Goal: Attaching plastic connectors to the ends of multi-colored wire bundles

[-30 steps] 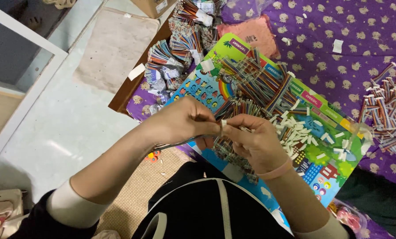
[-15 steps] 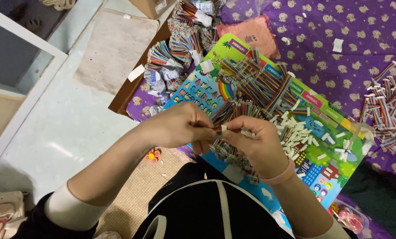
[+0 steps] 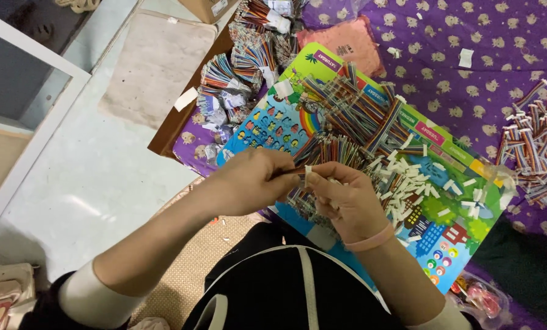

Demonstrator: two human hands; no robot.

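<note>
Striped ribbon cables: one in the hands, many loose, many bundled

Striped multicoloured ribbon cable (image 3: 293,173), a short flat piece, sits pinched between the two hands at the middle of the view. The left hand (image 3: 249,180) is closed narrowly on its near end, and the right hand (image 3: 341,198), with a pink band at the wrist, is closed on a small white plastic connector (image 3: 308,175) at the cable's tip. The two meet just between the thumbs; whether the connector is fully seated is too small to tell.

Directly beyond and beneath the right hand lies a loose heap of like cables (image 3: 353,119) on a bright printed children's board (image 3: 444,214), with a scatter of white connectors (image 3: 408,189) just to the right of that hand. Judging from this heap, a good deal remains to be handled.

Farther off, past the left hand, bundles of cables tied up with white slips (image 3: 237,79) are piled at the edge of the purple patterned cloth (image 3: 469,91), and another spread of cables (image 3: 533,143) lies well to the right of the right hand. These look like finished or sorted lots, so the work seems partway through, with no clear measure of the share done.
</note>
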